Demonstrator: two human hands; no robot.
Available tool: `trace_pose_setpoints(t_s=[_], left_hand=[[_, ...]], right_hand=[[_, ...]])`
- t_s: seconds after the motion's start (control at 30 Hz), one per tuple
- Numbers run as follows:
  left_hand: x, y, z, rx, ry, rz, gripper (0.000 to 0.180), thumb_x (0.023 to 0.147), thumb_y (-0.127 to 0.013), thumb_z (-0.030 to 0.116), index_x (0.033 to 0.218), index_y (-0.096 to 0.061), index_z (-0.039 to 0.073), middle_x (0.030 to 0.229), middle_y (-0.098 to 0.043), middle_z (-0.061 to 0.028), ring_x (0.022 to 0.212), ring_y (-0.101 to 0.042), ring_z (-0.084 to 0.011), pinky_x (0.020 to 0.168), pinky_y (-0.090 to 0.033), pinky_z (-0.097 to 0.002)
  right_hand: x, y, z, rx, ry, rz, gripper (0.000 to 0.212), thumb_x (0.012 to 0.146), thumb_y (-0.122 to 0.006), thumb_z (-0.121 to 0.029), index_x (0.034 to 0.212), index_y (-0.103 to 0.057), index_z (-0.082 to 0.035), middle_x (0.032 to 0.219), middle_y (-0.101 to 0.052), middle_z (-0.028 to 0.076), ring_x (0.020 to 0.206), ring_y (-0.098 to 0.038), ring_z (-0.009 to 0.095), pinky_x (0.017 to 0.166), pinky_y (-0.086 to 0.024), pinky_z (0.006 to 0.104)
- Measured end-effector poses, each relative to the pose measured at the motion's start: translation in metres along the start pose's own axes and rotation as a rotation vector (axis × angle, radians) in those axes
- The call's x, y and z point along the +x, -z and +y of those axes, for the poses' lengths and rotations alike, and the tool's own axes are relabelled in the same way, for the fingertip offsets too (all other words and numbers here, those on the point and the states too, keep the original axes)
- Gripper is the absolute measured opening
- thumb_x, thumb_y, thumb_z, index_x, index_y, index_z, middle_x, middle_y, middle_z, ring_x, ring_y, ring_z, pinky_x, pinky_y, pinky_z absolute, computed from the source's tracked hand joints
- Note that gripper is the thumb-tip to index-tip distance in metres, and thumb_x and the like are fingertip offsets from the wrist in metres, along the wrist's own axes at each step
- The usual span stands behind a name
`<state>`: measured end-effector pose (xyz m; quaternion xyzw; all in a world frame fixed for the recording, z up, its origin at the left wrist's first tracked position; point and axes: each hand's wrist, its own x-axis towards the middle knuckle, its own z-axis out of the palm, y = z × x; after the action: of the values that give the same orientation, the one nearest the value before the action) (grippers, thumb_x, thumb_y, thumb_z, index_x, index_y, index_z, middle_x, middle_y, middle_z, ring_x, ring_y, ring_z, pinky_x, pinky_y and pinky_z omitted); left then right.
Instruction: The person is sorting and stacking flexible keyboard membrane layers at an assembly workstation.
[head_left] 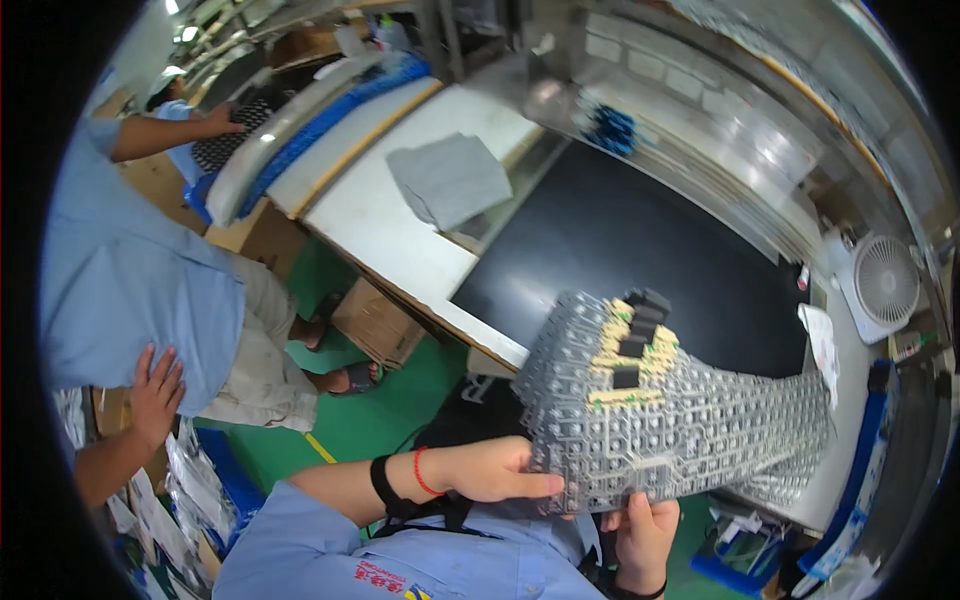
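The sheets [730, 420], clear and printed with grey tracks, are held up at the near side of the black mat [650, 230]; whether their far edge touches it, I cannot tell. The left hand [500, 470] and the right hand [645, 535] each have a thumb-and-finger grip pinching the near edge. Tan strips [620, 397] and black tabs [627, 377] already sit on the sheets, so that part looks done; setting the sheets down appears left, and whether more pieces are due is unclear. The sheets hide the mat's near edge, which seems the main thing in the way. Left of the mat, a grey cloth [455, 180] lies on the bench [350, 210], with a co-worker [140, 280] beyond. Past the mat's far edge is a blue bundle [608, 128]; to its right stand a white paper [820, 340] and a fan [885, 280].
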<state>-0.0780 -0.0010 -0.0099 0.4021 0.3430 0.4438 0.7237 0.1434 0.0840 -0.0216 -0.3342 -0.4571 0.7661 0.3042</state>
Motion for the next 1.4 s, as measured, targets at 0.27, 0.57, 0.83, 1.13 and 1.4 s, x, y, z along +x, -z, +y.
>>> trace_pose_setpoints(t_s=[0.27, 0.57, 0.83, 1.13, 1.4], left_hand=[[-0.001, 0.003, -0.012, 0.053, 0.028, -0.052, 0.028, 0.094, -0.048, 0.020, 0.105, -0.060, -0.003, 0.096, -0.064, -0.0040, 0.081, -0.057, -0.0093, 0.076, -0.047, -0.0243], [-0.003, -0.005, -0.022, 0.138, -0.005, 0.160, 0.026, 0.092, -0.052, 0.027, 0.084, -0.059, 0.003, 0.075, -0.058, 0.0028, 0.065, -0.054, -0.0050, 0.058, -0.041, -0.0199], [-0.002, -0.001, -0.033, 0.045, 0.031, 0.124, 0.027, 0.093, -0.051, 0.028, 0.088, -0.059, 0.003, 0.079, -0.060, 0.0014, 0.065, -0.054, -0.0058, 0.058, -0.039, -0.0190], [-0.006, -0.008, -0.041, -0.140, -0.105, 0.029, 0.028, 0.096, -0.043, 0.024, 0.100, -0.061, 0.002, 0.088, -0.062, 0.0003, 0.073, -0.055, -0.0061, 0.064, -0.041, -0.0190], [-0.010, -0.013, -0.027, 0.015, -0.003, 0.148, 0.029, 0.092, -0.048, 0.025, 0.103, -0.060, 0.001, 0.098, -0.064, -0.0033, 0.076, -0.058, -0.0097, 0.066, -0.044, -0.0225]], right_hand=[[-0.007, -0.006, -0.017, -0.232, -0.152, 0.076, 0.028, 0.091, -0.050, -0.019, 0.069, -0.054, -0.002, 0.062, -0.054, 0.006, 0.052, -0.047, 0.011, 0.049, -0.038, 0.0269], [-0.001, -0.013, -0.019, -0.360, -0.077, -0.047, 0.038, 0.089, -0.054, -0.022, 0.056, -0.054, -0.003, 0.058, -0.055, 0.006, 0.052, -0.048, 0.013, 0.048, -0.035, 0.0286], [-0.005, -0.005, -0.018, -0.320, -0.055, -0.160, 0.037, 0.091, -0.053, -0.023, 0.059, -0.054, -0.003, 0.058, -0.055, 0.006, 0.052, -0.048, 0.013, 0.050, -0.037, 0.0280], [-0.012, -0.015, -0.015, -0.139, -0.021, -0.088, 0.036, 0.090, -0.051, -0.021, 0.060, -0.053, -0.001, 0.059, -0.055, 0.007, 0.053, -0.049, 0.014, 0.050, -0.038, 0.0288], [-0.024, -0.034, -0.037, -0.450, -0.063, -0.008, 0.029, 0.085, -0.052, -0.018, 0.063, -0.055, 0.000, 0.055, -0.054, 0.008, 0.049, -0.047, 0.017, 0.048, -0.037, 0.0327]])
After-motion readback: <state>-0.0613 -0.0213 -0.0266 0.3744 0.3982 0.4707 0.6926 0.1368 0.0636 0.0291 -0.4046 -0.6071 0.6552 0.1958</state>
